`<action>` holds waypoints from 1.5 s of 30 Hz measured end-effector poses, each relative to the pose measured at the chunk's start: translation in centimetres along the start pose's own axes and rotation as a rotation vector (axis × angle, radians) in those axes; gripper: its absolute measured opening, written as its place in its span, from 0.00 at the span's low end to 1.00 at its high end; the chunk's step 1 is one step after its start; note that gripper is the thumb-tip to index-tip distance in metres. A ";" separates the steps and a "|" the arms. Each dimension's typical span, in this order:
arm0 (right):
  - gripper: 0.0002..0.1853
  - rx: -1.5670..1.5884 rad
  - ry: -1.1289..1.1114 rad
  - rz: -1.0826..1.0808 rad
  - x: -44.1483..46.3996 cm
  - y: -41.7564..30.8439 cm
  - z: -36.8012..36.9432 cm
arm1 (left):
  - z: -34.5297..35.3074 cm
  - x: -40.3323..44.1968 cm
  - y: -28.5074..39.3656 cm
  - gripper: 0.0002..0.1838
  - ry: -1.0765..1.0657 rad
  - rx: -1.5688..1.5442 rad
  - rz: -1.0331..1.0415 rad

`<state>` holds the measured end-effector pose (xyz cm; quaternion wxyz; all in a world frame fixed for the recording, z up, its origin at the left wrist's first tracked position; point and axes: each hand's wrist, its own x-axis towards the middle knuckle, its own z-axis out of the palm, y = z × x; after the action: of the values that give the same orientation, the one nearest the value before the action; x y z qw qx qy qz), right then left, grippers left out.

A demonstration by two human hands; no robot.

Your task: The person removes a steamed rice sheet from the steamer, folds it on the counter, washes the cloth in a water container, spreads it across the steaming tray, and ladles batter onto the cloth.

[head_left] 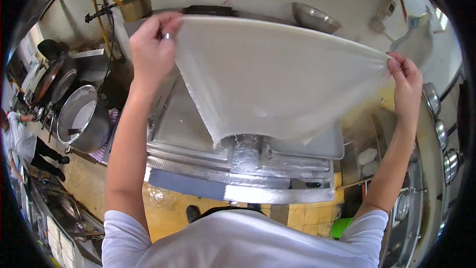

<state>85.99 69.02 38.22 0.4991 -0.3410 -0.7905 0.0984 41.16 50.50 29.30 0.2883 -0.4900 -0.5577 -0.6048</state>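
Observation:
A large white cloth [282, 79] is stretched out in front of me, its top edge pulled nearly straight between my raised hands. At its upper left corner, the fingers of my left hand [153, 49] are closed on the fabric, with a ring showing. The upper right corner is pinched by my right hand [406, 82], which is held a little lower. The cloth's lower edge hangs loose over a metal counter [188, 159], hiding part of it. Beneath the cloth, a perforated metal surface [183, 116] shows at left and a shallow metal tray [317, 144] at right.
A large pot [82, 119] with whitish contents stands at left. A metal bowl [315, 18] and a square container [135, 6] are at the back. Another person [25, 141] stands at far left. A green container [341, 227] is low at right, near the yellow floor [305, 213].

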 end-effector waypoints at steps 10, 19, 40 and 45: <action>0.14 0.162 -0.079 0.127 -3.4 -13.6 15.9 | -16.7 3.4 -11.7 0.13 -0.066 -0.072 -0.308; 0.11 0.198 -0.129 0.153 -6.0 -21.7 20.4 | -22.5 3.2 -18.4 0.11 0.015 -0.088 -0.276; 0.10 0.096 -0.310 0.388 -18.5 -14.5 26.5 | -22.0 -11.6 -22.2 0.04 -0.127 0.043 -0.377; 0.09 -0.120 -0.480 0.507 -30.3 -0.3 40.5 | -15.6 -28.6 -33.5 0.09 -0.526 0.363 -0.629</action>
<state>59.30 57.01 -3.04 0.2376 -0.5222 -0.7800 0.2498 17.07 36.99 -8.39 0.0203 -0.3753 -0.8309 -0.4103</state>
